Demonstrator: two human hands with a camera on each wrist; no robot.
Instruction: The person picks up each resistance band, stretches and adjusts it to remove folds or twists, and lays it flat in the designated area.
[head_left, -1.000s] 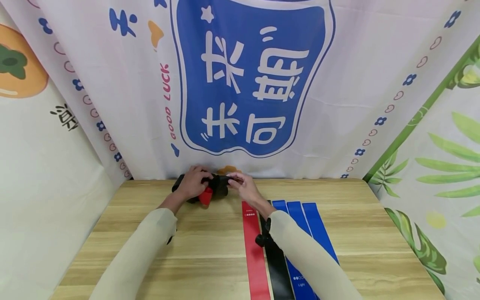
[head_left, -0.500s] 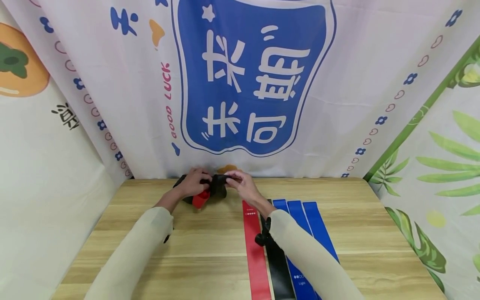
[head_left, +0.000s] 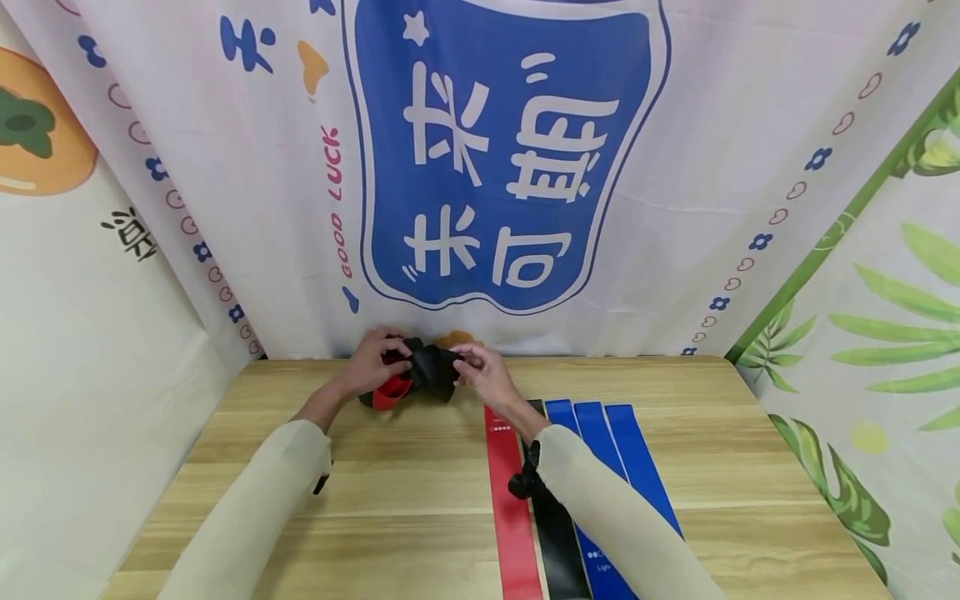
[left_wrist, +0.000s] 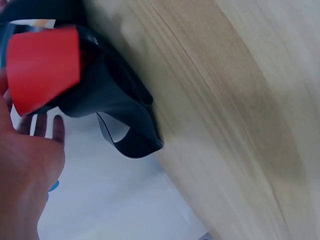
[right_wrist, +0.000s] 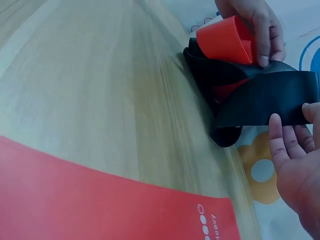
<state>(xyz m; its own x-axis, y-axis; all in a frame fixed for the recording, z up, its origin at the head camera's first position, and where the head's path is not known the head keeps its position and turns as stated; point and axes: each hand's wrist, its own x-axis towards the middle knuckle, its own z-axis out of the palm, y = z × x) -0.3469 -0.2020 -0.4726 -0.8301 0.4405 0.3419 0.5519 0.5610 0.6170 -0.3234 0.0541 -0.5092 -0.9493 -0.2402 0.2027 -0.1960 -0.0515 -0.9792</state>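
Observation:
At the back edge of the table both hands work on a bundle of resistance bands. My right hand [head_left: 486,373] pinches the edge of a black resistance band [right_wrist: 280,95] between thumb and fingers. That band runs as a broad twisted strip toward my left hand [head_left: 371,364], whose fingers and thumb grip the bundle from the left. A folded red resistance band [right_wrist: 222,42] loops out beneath the left fingers. In the left wrist view, the red loop stands in front of black folds [left_wrist: 107,95] that curl on the tabletop, and part of the left hand lies behind it.
On the right half of the table [head_left: 405,508] lie flat bands side by side: a red one [head_left: 513,508], a black one [head_left: 561,550] and several blue ones [head_left: 637,458]. My right forearm crosses above them. A printed curtain [head_left: 675,275] hangs directly behind the table's back edge.
My left hand has moved left, and the red loop has shifted left with it. More of the black band now shows between the hands. My right hand stays nearly in place, still pinching.

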